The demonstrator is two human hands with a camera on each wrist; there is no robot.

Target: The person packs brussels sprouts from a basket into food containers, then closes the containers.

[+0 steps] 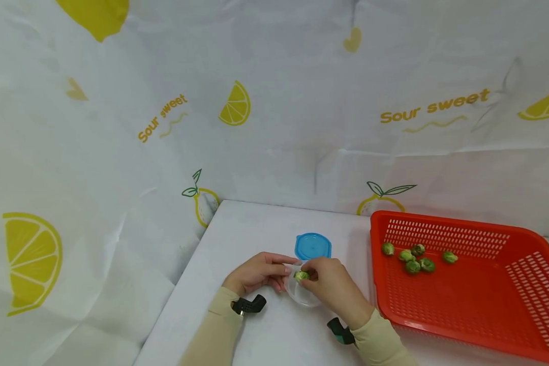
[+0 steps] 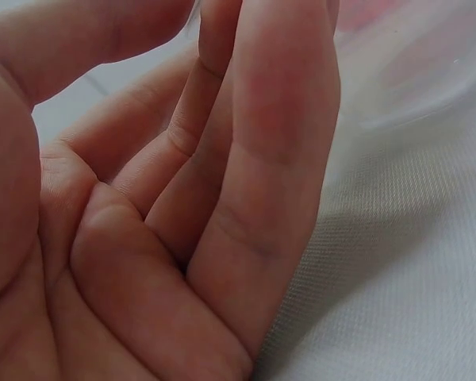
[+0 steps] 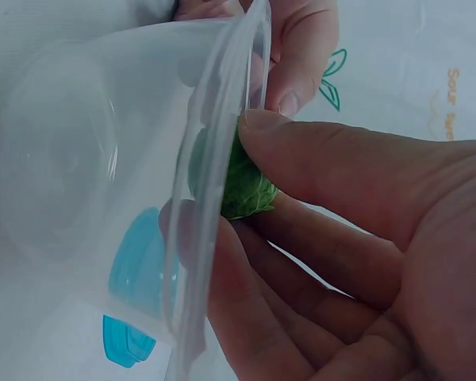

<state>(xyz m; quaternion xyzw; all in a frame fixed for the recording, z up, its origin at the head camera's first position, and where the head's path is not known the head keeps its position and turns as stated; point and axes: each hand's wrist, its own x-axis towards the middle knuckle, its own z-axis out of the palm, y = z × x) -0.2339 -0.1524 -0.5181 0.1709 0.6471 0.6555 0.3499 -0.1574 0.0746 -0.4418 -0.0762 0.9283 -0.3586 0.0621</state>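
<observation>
My right hand [image 1: 333, 283] pinches a green Brussels sprout [image 1: 301, 276] between thumb and fingers, right at the mouth of a clear plastic container [image 1: 305, 299]. In the right wrist view the sprout [image 3: 250, 186] sits partly inside the rim, and a fingertip shows through the see-through wall. My left hand [image 1: 258, 273] grips the container's rim from the left, thumb on top, keeping it tilted. The left wrist view shows the curled fingers [image 2: 278, 119] beside a hazy part of the container [image 2: 428, 79]. A blue lid [image 1: 313, 246] lies just behind the container.
A red perforated basket [image 1: 457, 315] stands on the right of the white table [image 1: 256, 223]. Several Brussels sprouts [image 1: 413, 267] lie in its left back part. A white lemon-print sheet [image 1: 293, 127] hangs behind and to the left.
</observation>
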